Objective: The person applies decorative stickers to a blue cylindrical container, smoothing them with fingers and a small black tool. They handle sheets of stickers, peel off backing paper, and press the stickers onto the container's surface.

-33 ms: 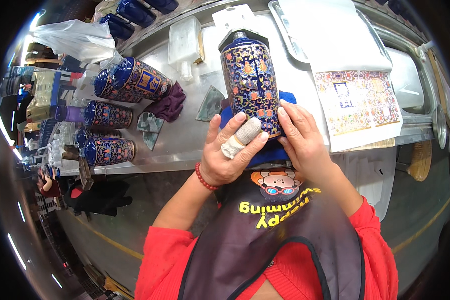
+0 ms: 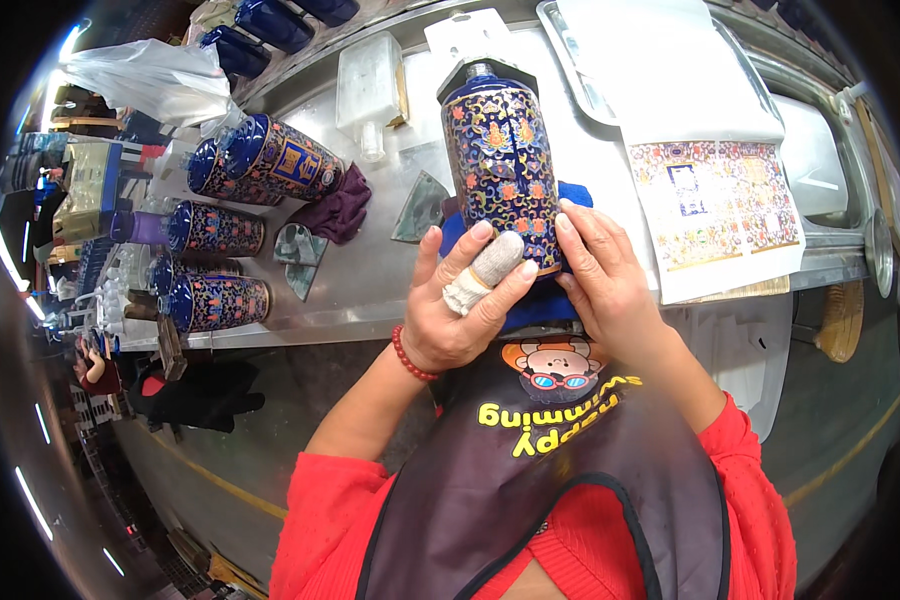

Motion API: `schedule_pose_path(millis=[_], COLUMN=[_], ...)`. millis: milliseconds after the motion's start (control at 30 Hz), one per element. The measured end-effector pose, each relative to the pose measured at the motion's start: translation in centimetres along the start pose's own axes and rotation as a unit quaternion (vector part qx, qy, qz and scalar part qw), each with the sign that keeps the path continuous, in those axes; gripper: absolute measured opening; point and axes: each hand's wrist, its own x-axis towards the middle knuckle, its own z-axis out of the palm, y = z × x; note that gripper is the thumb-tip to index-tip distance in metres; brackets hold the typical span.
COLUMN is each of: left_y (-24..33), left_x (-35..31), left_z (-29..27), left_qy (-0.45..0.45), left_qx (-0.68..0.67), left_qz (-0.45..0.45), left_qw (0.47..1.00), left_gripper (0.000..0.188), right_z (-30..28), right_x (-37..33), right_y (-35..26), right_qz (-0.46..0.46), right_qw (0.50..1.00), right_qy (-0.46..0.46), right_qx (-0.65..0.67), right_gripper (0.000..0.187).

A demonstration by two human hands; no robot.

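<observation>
Dark-blue glossy bottle [image 2: 500, 150] in head view: on tabletop [image 2: 370, 290], neck away, base over blue cloth [image 2: 575, 197]; exact tilt unclear. Probably heavyish, stiff, slick, breakable; best held round lower body. Left grip [image 2: 445, 320]: fingers spread near base, grey finger wrap [image 2: 497, 260]. Right grip [image 2: 610, 280]: beside lower edge; clamped or not, cannot tell.

The left hand [image 2: 442, 322] hides the patterned bottle [image 2: 502, 165] at its seven o'clock; a blue bottle [image 2: 328, 9] at eleven is cropped.

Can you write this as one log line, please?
patterned bottle: neck away from person | left hand: fingers spread near base, one covered | right hand: fingers along lower right side
</observation>
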Motion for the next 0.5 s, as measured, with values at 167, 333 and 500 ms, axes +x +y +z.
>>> schedule_pose_path(millis=[167, 333, 500], left_y=[0.44, -0.23, -0.25], left_x=[0.2, -0.25, -0.25], left_z=[0.46, 0.18, -0.14], left_qy=[0.008, 0.008, -0.001], left_qx=[0.025, 0.05, 0.023], left_qz=[-0.024, 0.015, 0.024], left_qw=[0.999, 0.999, 0.999], left_gripper=[0.037, 0.034, 0.033], right_z=[-0.01, 0.06, 0.09], right_x=[-0.02, -0.01, -0.03], right_y=[0.0, -0.01, 0.01], right_qz=[0.002, 0.001, 0.003], right_qw=[1.0, 1.0, 1.0], right_qy=[-0.004, -0.001, 0.001], right_qx=[0.001, 0.001, 0.003], right_gripper=[0.066, 0.067, 0.066])
